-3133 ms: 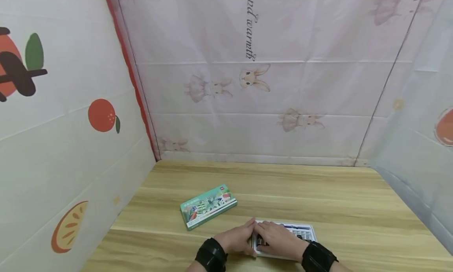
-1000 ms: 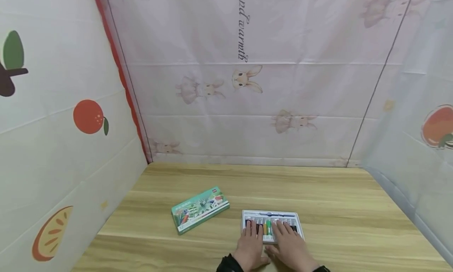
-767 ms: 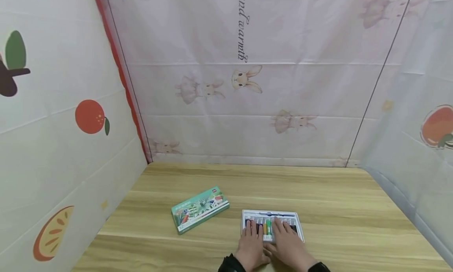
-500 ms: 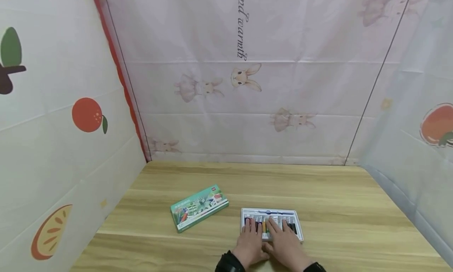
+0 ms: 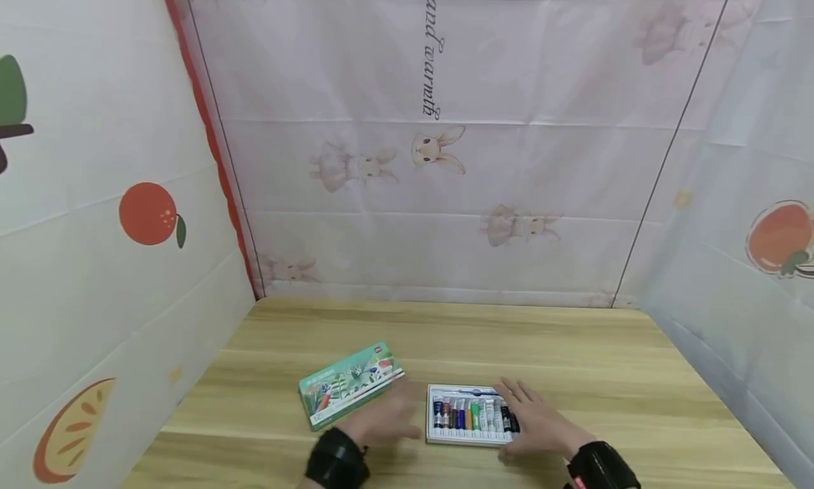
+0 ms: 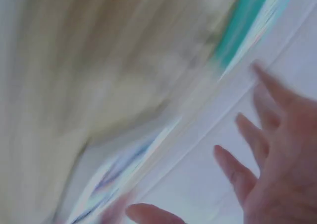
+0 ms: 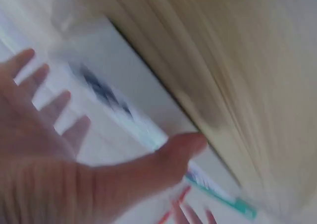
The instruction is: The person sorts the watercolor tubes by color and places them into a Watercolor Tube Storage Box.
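A white tray (image 5: 467,439) holds a row of paint tubes (image 5: 467,414) in several colours, with a thin blue paintbrush (image 5: 478,392) along its far side. Over the tray's right end, my right hand (image 5: 540,422) has its fingers spread and hides that end. My left hand (image 5: 384,417), blurred, is between the tray and a green flat box (image 5: 352,383) with a printed lid, nearest the box's front right corner. The left wrist view shows the left hand (image 6: 285,154) with fingers apart, holding nothing. In the right wrist view, the right thumb (image 7: 148,172) lies across the white tray side (image 7: 143,85).
Wood-grain tabletop (image 5: 509,340) extends behind and around the box and tray. Printed cloth walls stand at the left (image 5: 83,291), the back (image 5: 381,249) and the right (image 5: 712,277).
Both hands have come off the middle of the paint tubes. The left moved left toward the green box, the right to the tray's right end. More of the tubes shows.
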`<state>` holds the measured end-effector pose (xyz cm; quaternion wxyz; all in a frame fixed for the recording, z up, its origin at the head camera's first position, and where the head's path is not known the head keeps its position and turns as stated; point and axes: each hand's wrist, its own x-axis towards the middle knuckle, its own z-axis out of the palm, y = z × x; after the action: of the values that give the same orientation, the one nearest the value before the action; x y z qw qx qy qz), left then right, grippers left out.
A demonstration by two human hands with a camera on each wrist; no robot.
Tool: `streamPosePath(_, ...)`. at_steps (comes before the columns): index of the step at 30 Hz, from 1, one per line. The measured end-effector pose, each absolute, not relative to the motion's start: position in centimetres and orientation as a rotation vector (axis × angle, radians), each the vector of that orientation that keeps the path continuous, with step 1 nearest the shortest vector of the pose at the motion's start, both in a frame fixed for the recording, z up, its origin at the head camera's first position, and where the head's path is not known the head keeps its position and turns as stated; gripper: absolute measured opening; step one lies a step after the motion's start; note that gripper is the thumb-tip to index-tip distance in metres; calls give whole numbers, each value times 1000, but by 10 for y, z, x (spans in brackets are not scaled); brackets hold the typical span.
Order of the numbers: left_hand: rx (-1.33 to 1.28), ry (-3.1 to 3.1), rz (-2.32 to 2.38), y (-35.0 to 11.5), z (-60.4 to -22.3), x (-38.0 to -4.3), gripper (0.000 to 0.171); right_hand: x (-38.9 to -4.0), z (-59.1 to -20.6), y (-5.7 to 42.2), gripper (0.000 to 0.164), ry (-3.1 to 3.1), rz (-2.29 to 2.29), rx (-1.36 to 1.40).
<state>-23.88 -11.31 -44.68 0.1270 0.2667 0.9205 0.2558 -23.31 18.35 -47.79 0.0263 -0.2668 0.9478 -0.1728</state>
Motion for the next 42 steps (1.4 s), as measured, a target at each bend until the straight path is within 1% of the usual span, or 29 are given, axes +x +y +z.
streamPosePath(2, 670, 2810, 682, -146, -448, -245, 84, -237, -480, 192, 101, 2891, -534, -842)
streamPosePath(4, 447, 2875, 640, -177, -449, -249, 93, -238, -482, 199, 101, 2887, -520, -834)
streamPosePath(7, 256, 2868, 646, -213, -454, -254, 94, -236, -487, 208, 103, 2929, -492, -755)
streamPosePath(9, 240, 2845, 722, -228, -460, -255, 92, -233, -489, 214, 105, 2965, -479, -670)
streamPosePath(11, 307, 2840, 798, -235, -467, -254, 90, -228, -490, 219, 106, 3001, -468, -557)
streamPosePath(12, 355, 2835, 830, -237, -476, -257, 93, -225, -489, 222, 106, 3012, -470, -502)
streamPosePath(15, 527, 2816, 849, -224, -481, -249, 92, -218, -487, 232, 106, 3039, -465, -351)
streamPosePath(18, 632, 2761, 807, -199, -479, -241, 89, -213, -485, 237, 106, 3059, -430, -271)
streamPosePath(19, 629, 2739, 797, -189, -471, -235, 85, -212, -485, 238, 106, 3067, -418, -260)
streamPosePath(23, 603, 2709, 753, -167, -470, -234, 84, -209, -485, 238, 107, 3076, -394, -265)
streamPosePath(32, 618, 2699, 693, -161, -468, -236, 82, -211, -490, 241, 103, 2997, -507, -411)
streamPosePath(37, 683, 2685, 694, -163, -464, -236, 80, -217, -488, 246, 99, 2934, -562, -567)
streamPosePath(42, 682, 2686, 693, -161, -460, -238, 80, -225, -487, 251, 95, 2919, -570, -687)
